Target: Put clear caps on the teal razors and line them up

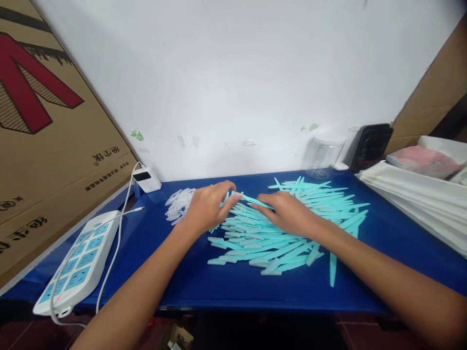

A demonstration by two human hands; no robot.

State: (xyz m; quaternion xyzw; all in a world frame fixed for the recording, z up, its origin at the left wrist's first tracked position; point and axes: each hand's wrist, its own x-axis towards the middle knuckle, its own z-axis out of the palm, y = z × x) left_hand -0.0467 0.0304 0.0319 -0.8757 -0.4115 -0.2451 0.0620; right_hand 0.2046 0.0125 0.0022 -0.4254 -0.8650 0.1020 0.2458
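Observation:
Over the pile of teal eyebrow razors (288,243), my two hands meet at a teal eyebrow razor (255,201), or a few held together. My right hand (286,211) pinches the handle side between thumb and fingers. My left hand (207,206) is curled round the other end, thumb against it; the fingers partly hide that end. Left of my left hand lies a heap of small whitish translucent pieces (178,205), which look like blade covers. The loose razors lie under and around both hands, handles mostly to the right.
A white power strip (82,262) with cables and a small white device (146,180) stand left, beside a large cardboard box (54,146). At the back right are a clear jar (323,156) and a black object (370,146). White stacked sheets or bags (416,194) sit right.

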